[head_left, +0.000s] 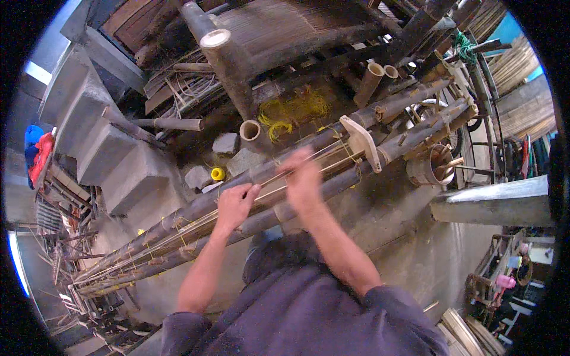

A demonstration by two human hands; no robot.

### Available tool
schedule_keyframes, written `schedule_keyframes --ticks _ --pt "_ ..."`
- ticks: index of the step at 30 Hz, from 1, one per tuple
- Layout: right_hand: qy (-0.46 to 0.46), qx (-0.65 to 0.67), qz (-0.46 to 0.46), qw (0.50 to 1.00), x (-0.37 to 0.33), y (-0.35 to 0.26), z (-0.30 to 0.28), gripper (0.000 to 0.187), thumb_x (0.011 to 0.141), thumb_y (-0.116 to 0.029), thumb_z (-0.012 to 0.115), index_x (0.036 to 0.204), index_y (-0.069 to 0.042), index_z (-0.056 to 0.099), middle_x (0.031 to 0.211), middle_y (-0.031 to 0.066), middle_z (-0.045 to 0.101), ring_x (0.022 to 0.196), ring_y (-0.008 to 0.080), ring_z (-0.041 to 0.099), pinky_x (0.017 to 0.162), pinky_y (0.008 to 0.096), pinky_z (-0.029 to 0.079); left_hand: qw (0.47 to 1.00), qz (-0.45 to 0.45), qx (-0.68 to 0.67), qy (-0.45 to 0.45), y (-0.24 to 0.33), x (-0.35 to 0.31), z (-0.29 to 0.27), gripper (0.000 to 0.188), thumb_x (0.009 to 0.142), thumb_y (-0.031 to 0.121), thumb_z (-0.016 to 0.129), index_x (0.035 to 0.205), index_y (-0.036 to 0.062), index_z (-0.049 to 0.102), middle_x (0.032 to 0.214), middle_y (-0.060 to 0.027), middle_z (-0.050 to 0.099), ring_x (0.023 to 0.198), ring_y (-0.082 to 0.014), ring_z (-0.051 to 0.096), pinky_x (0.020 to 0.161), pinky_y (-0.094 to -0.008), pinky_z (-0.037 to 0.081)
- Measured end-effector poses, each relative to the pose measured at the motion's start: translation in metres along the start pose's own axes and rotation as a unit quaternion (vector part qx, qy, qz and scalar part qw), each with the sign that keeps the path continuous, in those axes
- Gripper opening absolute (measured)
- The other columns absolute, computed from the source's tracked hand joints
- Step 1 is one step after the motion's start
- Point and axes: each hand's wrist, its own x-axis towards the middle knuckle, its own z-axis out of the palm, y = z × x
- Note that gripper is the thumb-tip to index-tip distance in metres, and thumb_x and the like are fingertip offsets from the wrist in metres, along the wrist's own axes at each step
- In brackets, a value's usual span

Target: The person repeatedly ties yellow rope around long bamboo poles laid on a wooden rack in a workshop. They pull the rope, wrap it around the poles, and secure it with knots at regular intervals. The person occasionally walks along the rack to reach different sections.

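My left hand [234, 204] is curled over thin pale strips [274, 191] that run lengthwise between two dark bamboo poles [205, 203]; its thumb points right. Further right, my right hand [301, 181] is over the same strips, its fingers bent but smeared by motion. What it holds, if anything, I cannot make out. Yellow string ties [185, 228] sit at intervals along the poles. A pale, shaped wooden crosspiece [363, 142] lies across the frame to the right of my right hand. Leftward, the poles and strips stretch away toward the far end.
Beyond the frame lie a yellow string spool [218, 174], stones [243, 163], tangled yellow string [297, 108] and upright bamboo tubes [249, 130]. Concrete steps [139, 178] rise at left. A bucket [428, 166] holding sticks and a concrete ledge [493, 204] stand at right.
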Motion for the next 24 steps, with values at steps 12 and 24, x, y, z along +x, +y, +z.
schedule_keyframes --ticks 12,24 --pt "-0.029 -0.191 0.138 0.971 0.002 -0.008 -0.174 0.034 0.099 -0.033 0.051 0.121 -0.007 0.050 0.096 0.0042 0.061 0.086 0.0136 0.055 0.076 0.0299 0.045 0.991 0.120 0.043 0.037 -0.031 0.004 0.034 0.014 0.089 0.014 0.061 0.097 0.0027 0.064 0.091 -0.0128 0.065 0.084 -0.0326 0.062 0.074 -0.0393 0.049" --pt "-0.299 -0.336 0.310 0.838 -0.091 0.020 -0.178 0.035 0.088 -0.025 0.065 0.114 -0.002 0.061 0.098 0.0115 0.065 0.094 0.0178 0.062 0.082 0.0342 0.049 0.993 0.099 0.033 0.059 -0.012 0.024 0.085 0.016 0.085 0.020 0.067 0.091 0.0055 0.066 0.088 -0.0115 0.066 0.081 -0.0318 0.064 0.070 -0.0379 0.051"
